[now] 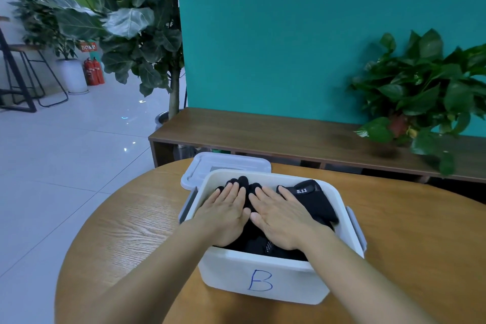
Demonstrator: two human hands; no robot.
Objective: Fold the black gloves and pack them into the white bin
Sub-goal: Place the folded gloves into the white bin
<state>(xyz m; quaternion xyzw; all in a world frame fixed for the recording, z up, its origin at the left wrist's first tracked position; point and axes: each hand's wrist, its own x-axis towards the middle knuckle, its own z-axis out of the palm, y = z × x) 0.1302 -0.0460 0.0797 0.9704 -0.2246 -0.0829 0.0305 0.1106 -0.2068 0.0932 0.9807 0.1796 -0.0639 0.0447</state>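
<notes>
The black gloves [313, 200] lie inside the white bin [263, 281], directly under both hands, with a few dark fingertips poking out just beyond the left hand [226, 214] and a cuff bearing a small printed tag showing just to the outer side of the right hand [282, 218]. They look like soft knit or synthetic fabric: light, limp, easily squashed, and likely to spring back up a little once the pressure goes, so flattening them calls for a broad palm rather than a pinch. If one needed lifting or re-folding, the cuff by the right hand looks the firmest part to take, since the finger ends would only flop; nothing here seems fragile or slippery. Both hands are spread flat, palms down, fingers straight and close together, pressing on the pile; neither curls round or pinches anything. They sit side by side with the thumbs nearly meeting over the middle of the bin, forearms reaching in over the near wall, which is marked with a blue letter B. The bin stands on the round wooden worktop [126, 231], and its lid [210, 166] lies just beyond the hands, touching or nearly touching the far rim. Packing looks close to done, with the lid not yet on.
</notes>
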